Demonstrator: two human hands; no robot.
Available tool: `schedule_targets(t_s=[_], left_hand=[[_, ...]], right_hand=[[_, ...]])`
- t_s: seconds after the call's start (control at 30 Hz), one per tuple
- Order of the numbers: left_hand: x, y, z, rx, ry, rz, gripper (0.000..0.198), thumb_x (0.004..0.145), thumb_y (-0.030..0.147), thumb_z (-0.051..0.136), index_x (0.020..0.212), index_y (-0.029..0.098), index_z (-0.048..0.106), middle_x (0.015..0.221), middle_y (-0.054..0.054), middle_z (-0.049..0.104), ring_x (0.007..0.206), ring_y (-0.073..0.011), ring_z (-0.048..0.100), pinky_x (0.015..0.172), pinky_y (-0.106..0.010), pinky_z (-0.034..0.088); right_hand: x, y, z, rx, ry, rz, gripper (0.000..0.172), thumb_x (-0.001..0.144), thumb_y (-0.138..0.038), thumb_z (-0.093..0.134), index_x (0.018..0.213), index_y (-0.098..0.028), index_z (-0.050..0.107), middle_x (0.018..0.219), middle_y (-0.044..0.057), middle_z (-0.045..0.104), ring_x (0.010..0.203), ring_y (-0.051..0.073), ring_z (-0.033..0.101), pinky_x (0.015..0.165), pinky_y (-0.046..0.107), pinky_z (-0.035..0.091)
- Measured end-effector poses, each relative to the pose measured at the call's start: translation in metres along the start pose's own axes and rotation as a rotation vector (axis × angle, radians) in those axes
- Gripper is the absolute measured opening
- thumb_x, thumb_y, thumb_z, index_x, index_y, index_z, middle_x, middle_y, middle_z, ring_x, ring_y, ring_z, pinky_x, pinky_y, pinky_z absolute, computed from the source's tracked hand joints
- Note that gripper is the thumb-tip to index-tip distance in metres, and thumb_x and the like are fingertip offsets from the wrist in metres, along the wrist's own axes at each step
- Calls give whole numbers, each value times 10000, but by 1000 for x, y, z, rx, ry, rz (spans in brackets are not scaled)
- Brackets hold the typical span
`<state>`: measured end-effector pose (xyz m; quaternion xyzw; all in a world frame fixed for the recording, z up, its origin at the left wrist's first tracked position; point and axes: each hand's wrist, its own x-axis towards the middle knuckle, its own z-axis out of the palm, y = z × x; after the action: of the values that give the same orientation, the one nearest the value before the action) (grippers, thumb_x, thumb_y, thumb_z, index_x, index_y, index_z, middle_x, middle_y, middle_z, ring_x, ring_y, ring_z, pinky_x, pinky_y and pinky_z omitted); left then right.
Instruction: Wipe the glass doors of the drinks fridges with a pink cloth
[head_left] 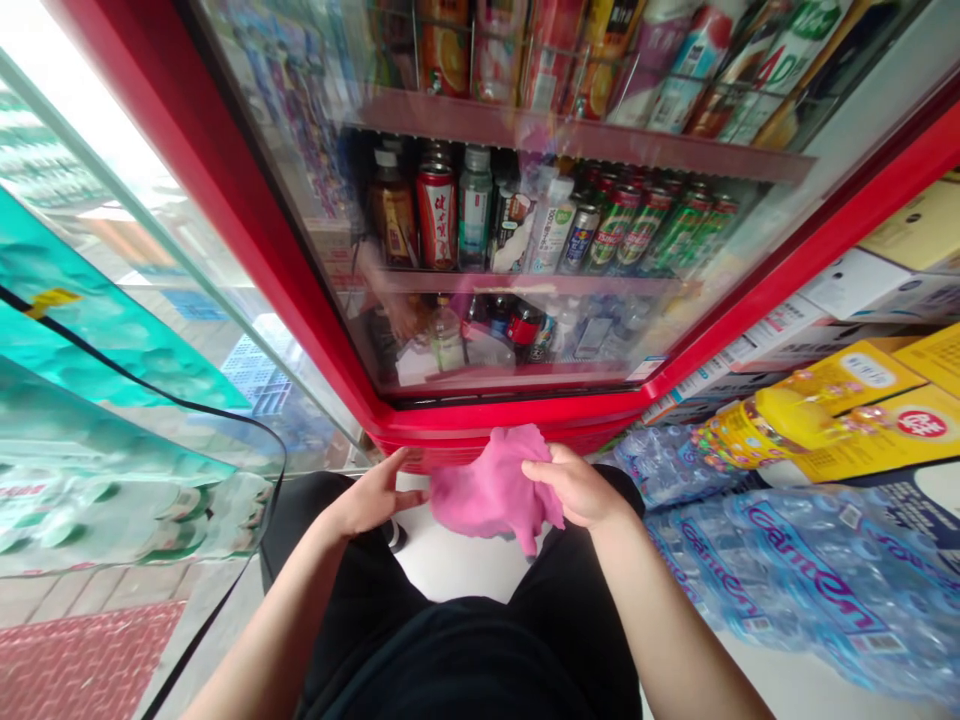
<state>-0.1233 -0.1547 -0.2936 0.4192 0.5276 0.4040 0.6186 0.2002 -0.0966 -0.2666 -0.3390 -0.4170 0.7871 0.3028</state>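
A crumpled pink cloth [491, 495] hangs between my two hands, just below the red base of a drinks cooler [510, 425]. My right hand [574, 488] rests on top of the cloth, with its fingers gripping the right side. To the left, my left hand [371, 495] has its fingers spread, and its thumb meets the cloth's edge. I cannot tell whether that thumb grips the cloth. Both hands are above my black trousers [337, 535].
Bottles and cans fill the shelves behind the cooler's glass door [495, 240]. Shrink-wrapped packs of bottled water [795, 580] lie on the white floor [442, 560] to the right, below stacked yellow and white cartons [862, 420]. A glass panel [127, 480] with teal packaging stands on the left.
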Motion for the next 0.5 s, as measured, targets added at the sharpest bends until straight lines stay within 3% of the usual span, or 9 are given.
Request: schedule_targets(t_s=[0.07, 0.1, 0.17, 0.27, 0.37, 0.43, 0.5], left_hand=[[5, 7, 18, -28, -93, 17, 715, 599, 201, 1000, 1275, 256, 772, 1424, -115, 743, 1505, -334, 560, 1179, -392, 485], [7, 11, 29, -51, -163, 16, 722, 585, 208, 1004, 1270, 243, 777, 1408, -121, 752, 1492, -351, 577, 1183, -411, 488], [10, 18, 48, -91, -305, -16, 602, 558, 224, 1019, 1125, 186, 821, 1224, -141, 815, 1295, -390, 711, 1096, -454, 555], [7, 24, 68, -176, -415, -72, 399, 569, 350, 1031, 832, 145, 812, 862, -123, 814, 855, -329, 786, 873, -454, 626], [-1, 26, 81, -305, -346, -74, 463, 624, 532, 996, 798, 162, 778, 755, -88, 772, 696, -253, 744, 729, -391, 617], [-3, 29, 88, -385, -252, -60, 488, 678, 572, 964, 891, 177, 772, 787, -80, 778, 729, -249, 760, 708, -366, 612], [0, 32, 91, -438, -165, -56, 458, 745, 542, 934, 975, 186, 759, 822, -79, 786, 796, -262, 786, 727, -361, 624]], right_hand=[[3, -8, 14, -23, -115, 75, 303, 772, -399, 935, 958, -185, 826, 931, 51, 840, 862, 230, 787, 802, 317, 609], [3, -13, 21, -26, -170, 112, 318, 756, -397, 942, 963, -184, 828, 927, 53, 838, 865, 233, 785, 801, 320, 610], [3, -25, 29, -17, -255, 163, 365, 724, -413, 960, 969, -177, 827, 901, 55, 832, 844, 235, 779, 779, 321, 610], [3, -43, 22, 23, -290, 161, 410, 728, -450, 969, 955, -151, 804, 869, 70, 817, 813, 236, 780, 773, 327, 612], [10, -40, 3, 110, -182, 59, 425, 764, -487, 944, 969, -155, 775, 918, 83, 822, 906, 261, 800, 864, 370, 625], [20, -15, -4, 151, -4, -78, 462, 887, -632, 795, 961, -177, 765, 934, 74, 820, 1006, 263, 797, 915, 389, 612], [30, 24, -2, 107, 205, -219, 650, 1037, -767, 468, 927, -194, 756, 890, 64, 803, 1067, 250, 788, 912, 391, 584]])
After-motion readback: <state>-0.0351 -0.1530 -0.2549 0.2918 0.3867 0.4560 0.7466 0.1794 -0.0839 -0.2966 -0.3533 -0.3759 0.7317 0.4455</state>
